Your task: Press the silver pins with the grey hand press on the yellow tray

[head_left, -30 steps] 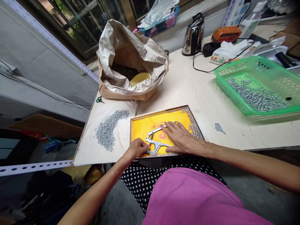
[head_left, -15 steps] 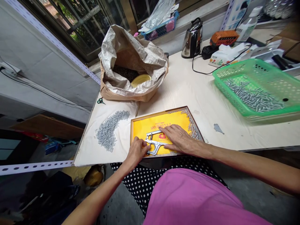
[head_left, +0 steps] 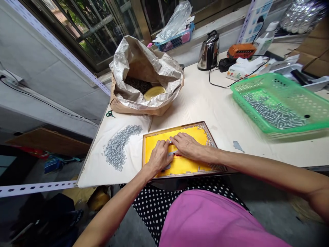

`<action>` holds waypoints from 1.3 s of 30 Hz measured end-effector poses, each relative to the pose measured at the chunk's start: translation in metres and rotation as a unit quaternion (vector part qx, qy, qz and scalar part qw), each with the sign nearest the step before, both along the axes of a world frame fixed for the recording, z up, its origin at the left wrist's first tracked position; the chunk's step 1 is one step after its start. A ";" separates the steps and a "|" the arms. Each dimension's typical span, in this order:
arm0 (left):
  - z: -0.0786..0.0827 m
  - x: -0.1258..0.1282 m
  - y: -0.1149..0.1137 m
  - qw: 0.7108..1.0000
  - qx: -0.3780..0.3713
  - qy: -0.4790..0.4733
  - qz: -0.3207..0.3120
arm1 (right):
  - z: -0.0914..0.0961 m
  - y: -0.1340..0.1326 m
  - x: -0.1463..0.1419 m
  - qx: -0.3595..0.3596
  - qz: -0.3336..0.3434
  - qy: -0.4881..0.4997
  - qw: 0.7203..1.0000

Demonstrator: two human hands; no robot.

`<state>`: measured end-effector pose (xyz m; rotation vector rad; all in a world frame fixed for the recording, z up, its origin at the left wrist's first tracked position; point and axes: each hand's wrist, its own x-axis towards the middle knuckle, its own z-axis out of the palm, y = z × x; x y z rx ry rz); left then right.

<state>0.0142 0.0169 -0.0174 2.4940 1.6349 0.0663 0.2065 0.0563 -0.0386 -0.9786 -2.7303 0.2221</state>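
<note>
A shallow wooden tray [head_left: 146, 137] with a yellow lining sits at the table's near edge. Both my hands rest inside it. My left hand [head_left: 159, 157] lies over a metal plier-like hand tool [head_left: 172, 153], its fingers curled down around the tool's head, which hides most of it. My right hand [head_left: 186, 145] is laid flat beside it, fingers stretched out and pressing on the tool's handles. Small silver metal pins [head_left: 209, 136] line the tray's right and near rims.
A heap of silver pins [head_left: 118, 147] lies on white cloth left of the tray, with small scissors [head_left: 110, 114] behind. A paper sack [head_left: 146, 77] holding dark parts and a yellow bowl stands at the back. A green basket [head_left: 280, 103] of pins is at right, a kettle [head_left: 208, 51] behind.
My left hand has slid from the tool's near end up over its head, covering it. My right hand has shifted left and closer to my left. The view has tilted slightly.
</note>
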 end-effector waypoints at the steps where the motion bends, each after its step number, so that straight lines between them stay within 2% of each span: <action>1: 0.001 0.000 0.000 1.000 0.005 0.003 0.002 | -0.003 0.001 -0.002 0.015 -0.005 -0.007 1.000; 4: 0.005 0.001 0.003 1.000 0.011 0.007 0.012 | -0.010 0.003 -0.009 0.046 -0.007 -0.019 0.999; 7: 0.007 0.002 0.009 1.000 -0.002 0.015 0.017 | -0.014 0.006 -0.012 0.048 0.012 -0.019 0.999; 10: 0.006 0.001 0.011 1.000 -0.014 0.018 0.014 | -0.012 0.006 -0.011 0.035 0.026 -0.024 0.999; 15: 0.000 -0.003 0.005 1.000 0.011 -0.003 0.017 | -0.003 0.012 0.001 0.025 -0.010 -0.003 1.000; 19: -0.004 0.000 -0.007 0.997 0.068 -0.003 -0.044 | -0.003 0.026 0.012 0.005 -0.012 0.009 1.000; 22: -0.004 0.008 -0.018 0.995 0.039 0.005 -0.097 | -0.009 0.038 0.014 0.011 -0.020 0.000 1.000; 25: -0.001 0.016 -0.029 0.994 0.012 -0.001 -0.111 | -0.015 0.049 0.013 0.018 -0.008 0.020 1.000; 28: 0.004 0.007 -0.030 0.993 0.044 -0.040 -0.104 | -0.023 0.053 0.019 -0.004 0.015 0.076 0.997; 30: 0.008 -0.016 -0.021 0.992 0.088 -0.077 -0.037 | -0.030 0.050 0.027 -0.038 0.029 0.107 0.993; 32: 0.013 -0.051 -0.004 0.980 0.133 -0.094 0.113 | -0.036 0.044 0.036 -0.063 0.021 0.118 0.991; 34: 0.015 -0.087 0.016 0.955 0.134 -0.079 0.251 | -0.041 0.037 0.042 -0.064 0.002 0.115 0.991; 36: 0.013 -0.113 0.035 0.937 0.103 -0.058 0.328 | -0.043 0.032 0.044 -0.055 -0.011 0.112 0.992; 39: 0.005 -0.126 0.059 0.919 0.060 -0.037 0.389 | -0.042 0.028 0.041 -0.045 -0.019 0.108 0.993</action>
